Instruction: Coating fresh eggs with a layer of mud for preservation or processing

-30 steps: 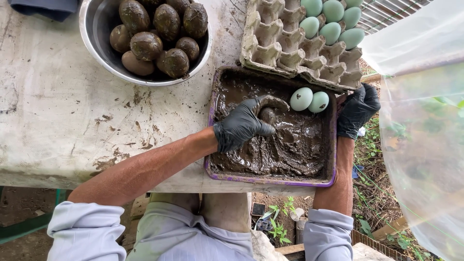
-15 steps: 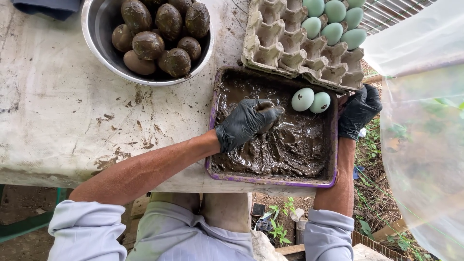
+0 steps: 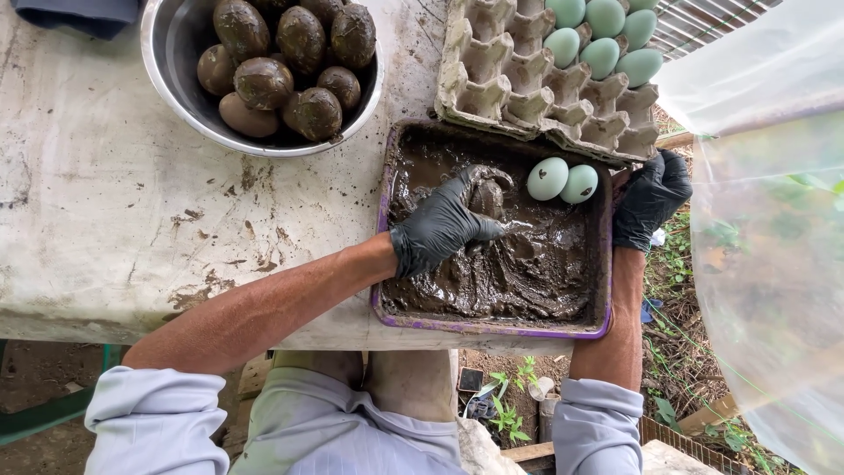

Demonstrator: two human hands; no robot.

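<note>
A gloved left hand (image 3: 440, 230) curls around a mud-coated egg (image 3: 486, 197) in the purple tray (image 3: 492, 325); the right hand (image 3: 649, 198) grips its rim (steady rolling should coat evenly). Two pale eggs (image 3: 563, 181) wait beside.

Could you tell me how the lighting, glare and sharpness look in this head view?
Head view: soft, even daylight with faint shadows; the left hand in the mud tray is sharp; wet mud and the steel bowl rim show mild shine; the translucent plastic sheet at right hazes whatever lies behind it.
</note>
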